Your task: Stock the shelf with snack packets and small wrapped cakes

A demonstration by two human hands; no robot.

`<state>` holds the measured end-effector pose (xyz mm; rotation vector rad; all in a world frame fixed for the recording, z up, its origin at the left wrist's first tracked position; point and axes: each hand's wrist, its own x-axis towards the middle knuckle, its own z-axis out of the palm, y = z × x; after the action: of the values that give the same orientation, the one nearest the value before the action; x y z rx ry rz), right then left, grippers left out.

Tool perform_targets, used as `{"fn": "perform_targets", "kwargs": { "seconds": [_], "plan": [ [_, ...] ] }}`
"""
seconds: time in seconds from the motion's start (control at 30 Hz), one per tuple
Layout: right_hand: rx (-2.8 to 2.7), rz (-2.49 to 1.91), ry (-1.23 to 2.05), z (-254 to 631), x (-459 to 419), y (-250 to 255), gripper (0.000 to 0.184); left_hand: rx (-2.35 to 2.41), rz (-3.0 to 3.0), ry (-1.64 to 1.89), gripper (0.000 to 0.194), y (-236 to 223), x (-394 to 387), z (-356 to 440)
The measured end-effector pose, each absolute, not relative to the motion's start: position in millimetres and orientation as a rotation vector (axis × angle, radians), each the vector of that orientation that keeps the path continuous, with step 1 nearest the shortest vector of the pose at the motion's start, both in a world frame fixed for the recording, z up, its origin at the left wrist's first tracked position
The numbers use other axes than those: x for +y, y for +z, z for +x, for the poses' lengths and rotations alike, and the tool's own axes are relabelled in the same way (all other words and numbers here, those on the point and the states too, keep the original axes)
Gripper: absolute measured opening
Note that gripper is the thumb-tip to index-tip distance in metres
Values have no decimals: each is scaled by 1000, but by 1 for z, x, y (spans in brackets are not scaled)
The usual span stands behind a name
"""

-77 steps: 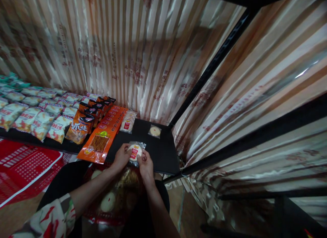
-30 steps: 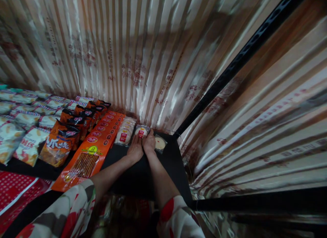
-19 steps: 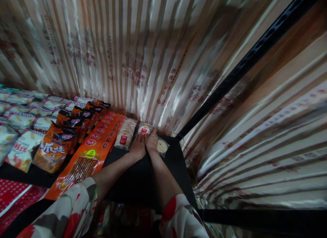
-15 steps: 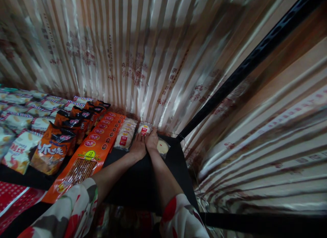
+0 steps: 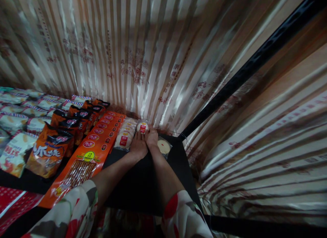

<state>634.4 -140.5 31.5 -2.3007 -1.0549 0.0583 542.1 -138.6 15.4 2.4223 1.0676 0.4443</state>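
Observation:
A clear packet of round white rice crackers (image 5: 142, 128) with a red label lies at the back of the black shelf (image 5: 133, 183). My left hand (image 5: 138, 146) grips its near edge, fingertips over the wrapper. Against its right side, my right hand (image 5: 152, 138) is closed, with the thumb and fingertips partly hidden. Just left of my left hand is a row of the same cracker packets (image 5: 124, 137), overlapping one another. A round pale cracker in a clear wrapper (image 5: 164, 146) lies right beside my right wrist.
Long orange snack packs (image 5: 89, 144) lie left of the crackers. Further left stand orange-and-black snack bags (image 5: 47, 151) and several rows of white snack bags (image 5: 15, 122). A striped curtain (image 5: 135, 60) hangs behind the shelf. A black metal post (image 5: 245, 67) rises diagonally from the shelf's corner.
The cracker packet has shifted slightly left and now sits closer to the row beside it, with both hands still on it. The view has moved a little.

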Motion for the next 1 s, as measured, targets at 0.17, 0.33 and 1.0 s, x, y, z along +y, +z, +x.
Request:
{"fn": "perform_targets", "kwargs": {
  "seconds": [0.17,0.33,1.0],
  "plan": [
    [-1078,-2262,77,634,-143,28,35,1062,2406,445,59,18,-141,541],
    [-1065,-2209,-54,633,-161,28,40,1138,2487,368,53,25,-143,538],
    [-746,-2329,-140,642,-250,19,52,792,2605,252,49,26,-189,548]
  ]
}}
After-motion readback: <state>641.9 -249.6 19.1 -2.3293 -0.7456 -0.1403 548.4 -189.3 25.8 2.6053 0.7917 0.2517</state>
